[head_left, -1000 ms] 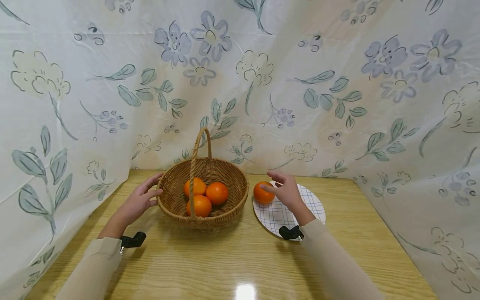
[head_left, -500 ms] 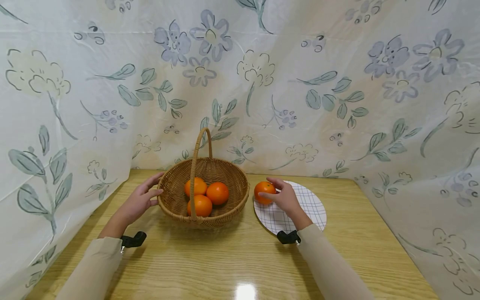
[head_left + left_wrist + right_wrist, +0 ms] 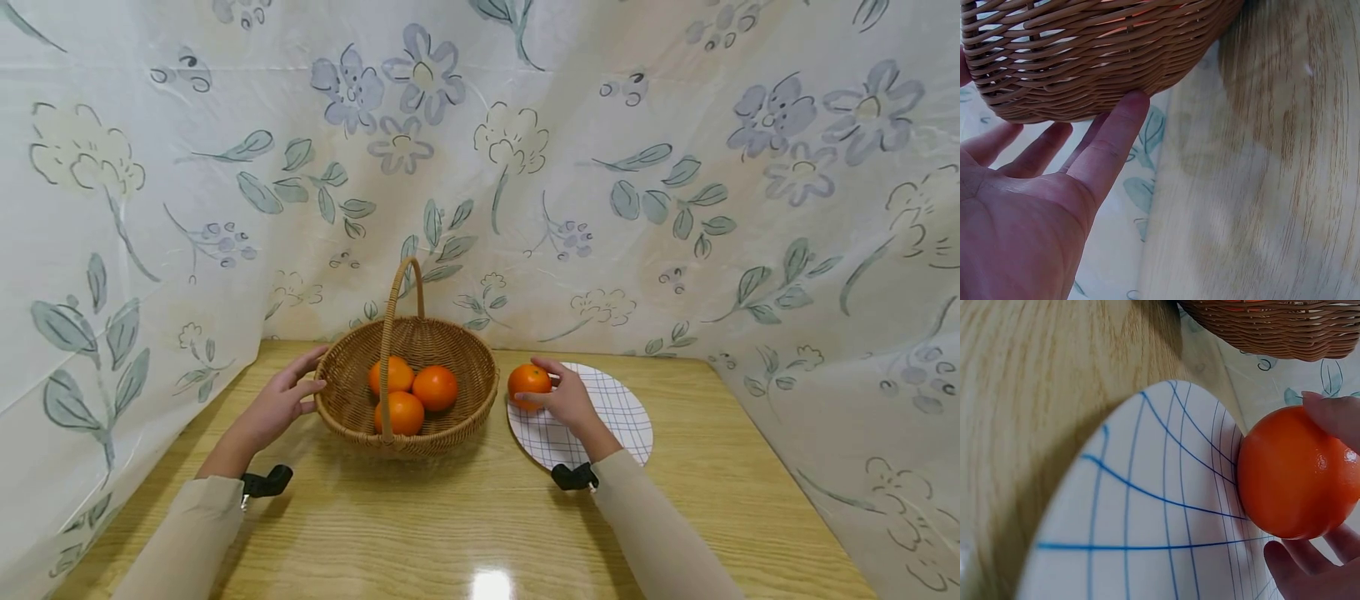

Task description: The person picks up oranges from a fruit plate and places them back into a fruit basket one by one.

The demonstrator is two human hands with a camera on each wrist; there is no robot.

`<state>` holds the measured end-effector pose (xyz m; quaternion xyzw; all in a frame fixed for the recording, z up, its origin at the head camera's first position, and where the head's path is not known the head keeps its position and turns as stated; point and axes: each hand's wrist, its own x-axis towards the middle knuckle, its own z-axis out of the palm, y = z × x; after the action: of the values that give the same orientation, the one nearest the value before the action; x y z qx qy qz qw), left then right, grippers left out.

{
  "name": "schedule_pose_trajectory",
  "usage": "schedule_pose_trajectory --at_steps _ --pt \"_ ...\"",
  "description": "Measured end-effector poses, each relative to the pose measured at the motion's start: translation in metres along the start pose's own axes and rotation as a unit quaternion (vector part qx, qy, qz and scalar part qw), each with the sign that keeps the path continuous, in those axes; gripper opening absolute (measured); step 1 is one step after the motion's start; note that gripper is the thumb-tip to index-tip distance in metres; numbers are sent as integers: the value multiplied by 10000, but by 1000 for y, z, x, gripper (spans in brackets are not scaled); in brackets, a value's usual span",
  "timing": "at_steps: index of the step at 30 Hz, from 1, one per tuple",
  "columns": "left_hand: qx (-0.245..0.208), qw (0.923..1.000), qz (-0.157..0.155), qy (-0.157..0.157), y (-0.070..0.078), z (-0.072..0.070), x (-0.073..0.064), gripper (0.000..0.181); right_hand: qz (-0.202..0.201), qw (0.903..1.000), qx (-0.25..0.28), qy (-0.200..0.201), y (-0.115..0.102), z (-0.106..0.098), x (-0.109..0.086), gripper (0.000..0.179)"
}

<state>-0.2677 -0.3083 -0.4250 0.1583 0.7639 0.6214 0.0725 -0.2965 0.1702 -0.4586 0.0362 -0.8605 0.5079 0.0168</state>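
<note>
My right hand (image 3: 568,402) has its thumb and fingers on either side of an orange (image 3: 528,386) at the left of a white plate (image 3: 618,410) with a blue grid. In the right wrist view, the thumb lies against the orange (image 3: 1297,475) and the fingertips sit at its opposite side. My left hand (image 3: 276,406) touches the left side of a round wicker basket (image 3: 465,425) with its fingers extended. Fingers rest against the basket's woven wall (image 3: 1085,69) in the left wrist view. Inside the basket lie three oranges (image 3: 435,388).
A tall arched handle (image 3: 390,333) rises over the basket. All stands on a wooden table (image 3: 420,533), with a floral cloth (image 3: 525,167) hanging behind and at both sides. A narrow gap separates basket and plate. Black wrist cameras (image 3: 574,477) sit at each cuff.
My right hand has moved down and slightly left, from hovering over the orange to gripping it. The left hand and basket stay where they were.
</note>
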Motion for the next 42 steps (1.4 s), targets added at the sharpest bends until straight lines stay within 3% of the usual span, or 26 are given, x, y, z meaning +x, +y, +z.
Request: schedule_pose_trajectory --at_steps 18,42 --pt "20 10000 43 -32 0 1 1 62 33 9996 -217 148 2 -6 -4 74" --pt "79 9999 100 -31 1 1 0 61 376 9987 353 45 2 -8 -5 76"
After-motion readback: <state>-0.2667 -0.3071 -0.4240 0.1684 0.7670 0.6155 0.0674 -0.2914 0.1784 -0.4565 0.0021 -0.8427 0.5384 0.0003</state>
